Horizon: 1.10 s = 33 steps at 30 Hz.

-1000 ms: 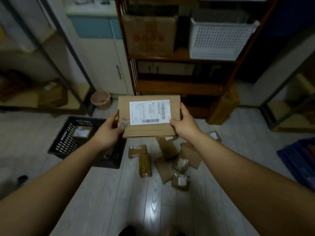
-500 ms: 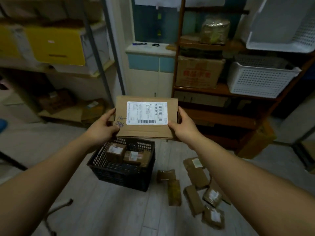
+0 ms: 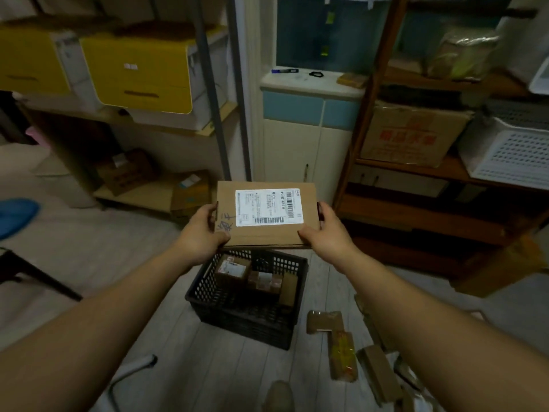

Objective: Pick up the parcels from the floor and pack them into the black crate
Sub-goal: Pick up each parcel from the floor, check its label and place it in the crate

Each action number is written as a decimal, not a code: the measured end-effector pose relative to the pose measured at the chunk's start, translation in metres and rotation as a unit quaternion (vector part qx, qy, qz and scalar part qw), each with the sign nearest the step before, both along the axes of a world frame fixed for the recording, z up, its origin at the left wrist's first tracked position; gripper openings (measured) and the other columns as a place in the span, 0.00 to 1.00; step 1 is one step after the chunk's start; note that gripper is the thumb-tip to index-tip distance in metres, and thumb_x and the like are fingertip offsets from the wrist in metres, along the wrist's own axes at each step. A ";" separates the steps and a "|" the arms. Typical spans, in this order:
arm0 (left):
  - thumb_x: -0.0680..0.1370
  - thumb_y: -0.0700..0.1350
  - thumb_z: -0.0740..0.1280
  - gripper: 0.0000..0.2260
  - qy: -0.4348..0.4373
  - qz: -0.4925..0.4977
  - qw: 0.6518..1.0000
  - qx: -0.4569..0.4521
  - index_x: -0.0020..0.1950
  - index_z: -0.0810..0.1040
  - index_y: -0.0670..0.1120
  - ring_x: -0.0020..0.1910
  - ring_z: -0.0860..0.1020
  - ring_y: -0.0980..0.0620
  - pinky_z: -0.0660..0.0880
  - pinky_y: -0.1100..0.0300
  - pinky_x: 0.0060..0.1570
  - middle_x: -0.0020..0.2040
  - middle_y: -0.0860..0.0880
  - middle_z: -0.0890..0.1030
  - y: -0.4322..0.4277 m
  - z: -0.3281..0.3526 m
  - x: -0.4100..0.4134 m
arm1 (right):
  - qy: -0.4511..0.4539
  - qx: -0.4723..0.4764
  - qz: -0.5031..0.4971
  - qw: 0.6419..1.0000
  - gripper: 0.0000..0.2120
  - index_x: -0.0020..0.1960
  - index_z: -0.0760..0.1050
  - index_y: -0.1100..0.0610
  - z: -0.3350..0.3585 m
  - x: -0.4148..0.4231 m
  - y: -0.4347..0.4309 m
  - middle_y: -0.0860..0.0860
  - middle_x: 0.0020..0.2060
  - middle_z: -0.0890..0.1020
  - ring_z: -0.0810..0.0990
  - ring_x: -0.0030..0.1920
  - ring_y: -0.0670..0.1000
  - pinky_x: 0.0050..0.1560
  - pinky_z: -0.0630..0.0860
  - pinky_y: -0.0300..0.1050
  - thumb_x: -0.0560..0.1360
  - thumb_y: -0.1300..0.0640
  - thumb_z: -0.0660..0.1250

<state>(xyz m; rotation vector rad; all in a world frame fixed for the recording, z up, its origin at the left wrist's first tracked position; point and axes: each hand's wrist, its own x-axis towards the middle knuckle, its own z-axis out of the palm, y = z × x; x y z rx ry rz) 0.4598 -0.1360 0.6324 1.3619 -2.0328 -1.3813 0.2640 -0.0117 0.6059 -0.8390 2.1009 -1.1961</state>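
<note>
A flat brown cardboard parcel (image 3: 267,233) with a white shipping label is held level in the air, just above the far rim of the black crate (image 3: 237,319). My left hand (image 3: 202,233) grips its left edge and my right hand (image 3: 325,233) grips its right edge. The crate stands on the pale plank floor and holds a few small brown parcels (image 3: 233,270). Several more brown parcels (image 3: 341,355) lie on the floor to the crate's right, partly hidden by my right forearm.
A metal shelf with yellow bins (image 3: 139,69) stands at the left, a white cabinet (image 3: 303,153) straight ahead, a wooden shelf (image 3: 416,209) with a carton and white basket at the right. My shoe (image 3: 279,395) shows at the bottom. A dark chair leg (image 3: 38,275) crosses the left floor.
The view has swung left, so the crate moved from the left to right under the held parcel. Both hands keep the same grip on the parcel.
</note>
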 end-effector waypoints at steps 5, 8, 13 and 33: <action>0.75 0.34 0.66 0.28 -0.049 0.024 0.999 -0.003 0.71 0.58 0.44 0.50 0.74 0.51 0.76 0.55 0.51 0.51 0.52 0.70 -0.063 -0.028 -0.016 | -0.017 0.013 0.088 0.996 0.38 0.74 0.57 0.46 -0.033 -0.015 -0.063 0.44 0.56 0.73 0.73 0.56 0.45 0.50 0.71 0.32 0.71 0.63 0.71; 0.73 0.36 0.69 0.30 -0.094 0.004 0.996 0.012 0.71 0.60 0.45 0.50 0.74 0.51 0.75 0.60 0.44 0.56 0.49 0.72 -0.095 -0.047 -0.021 | 0.000 0.035 0.120 0.992 0.39 0.73 0.54 0.43 -0.051 -0.021 -0.093 0.41 0.50 0.69 0.71 0.50 0.40 0.35 0.67 0.20 0.71 0.61 0.72; 0.69 0.40 0.74 0.35 -0.127 -0.089 0.988 0.026 0.72 0.61 0.46 0.57 0.75 0.51 0.75 0.61 0.49 0.57 0.52 0.73 -0.148 -0.091 -0.044 | -0.012 0.067 0.099 0.993 0.43 0.74 0.54 0.42 -0.094 -0.025 -0.126 0.45 0.62 0.73 0.74 0.60 0.43 0.60 0.75 0.41 0.67 0.49 0.75; 0.77 0.50 0.66 0.30 -0.330 -0.300 0.895 0.008 0.76 0.58 0.47 0.65 0.70 0.44 0.71 0.52 0.64 0.71 0.44 0.64 -0.248 -0.564 -0.122 | -0.049 0.278 0.018 0.959 0.37 0.75 0.54 0.44 -0.546 -0.055 -0.193 0.53 0.71 0.60 0.67 0.68 0.55 0.71 0.65 0.48 0.73 0.48 0.70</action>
